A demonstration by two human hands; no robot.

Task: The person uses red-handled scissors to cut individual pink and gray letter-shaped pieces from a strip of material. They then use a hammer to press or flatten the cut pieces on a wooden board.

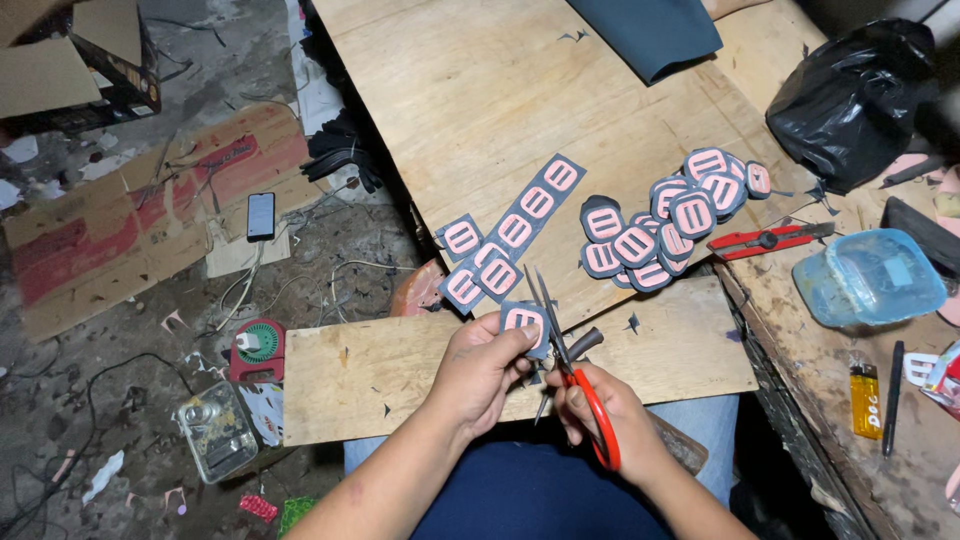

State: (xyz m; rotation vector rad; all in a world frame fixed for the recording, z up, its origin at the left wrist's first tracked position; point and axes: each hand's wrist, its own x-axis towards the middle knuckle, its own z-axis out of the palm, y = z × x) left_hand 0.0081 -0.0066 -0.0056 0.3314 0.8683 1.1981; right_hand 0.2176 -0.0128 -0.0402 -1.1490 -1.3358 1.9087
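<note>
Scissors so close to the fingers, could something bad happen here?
Maybe. The open scissors in the right hand point at the small pink-and-dark patch, pinched by the left hand, so a thumb might get nicked. The strip of uncut patches hangs over the board's edge and may slide to the floor. The red utility knife lies near the pile of cut patches, risky for a reaching hand.
</note>
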